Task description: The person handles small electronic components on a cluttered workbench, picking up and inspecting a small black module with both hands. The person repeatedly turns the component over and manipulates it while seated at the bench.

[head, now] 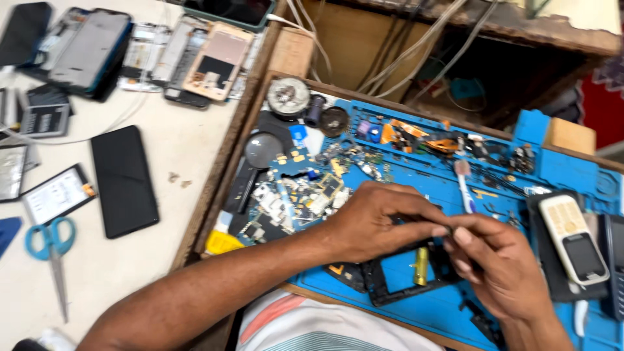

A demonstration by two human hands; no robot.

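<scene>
Over the blue mat, near edge of the counter: both hands meeting above a black phone frame (396, 286).
Left hand (370, 224): reaching in from the left, fingers curled, thumb and forefinger pinched together at the tips.
Right hand (497, 266): coming up from the near right corner, fingertips closed toward the left hand's pinch.
Held part (444, 230): small and dark, caught between the two pinches; too small to tell its kind or its long axis.
Grip state: both nearly closed on that part; which hand bears it more, cannot tell.
Phone frame: flat on the blue mat (416, 175), directly beneath the pinch, long side running left to right, a brass-coloured piece (421, 265) standing inside it.
Nearer hand: right, wrist just beside the frame's right end.
Right edge: old keypad phone (575, 239) lying face up.
Behind the hands: loose circuit scraps (292, 195), toothbrush (463, 185).
Left counter: blue-handled scissors (53, 250), dark phone (123, 181).
</scene>
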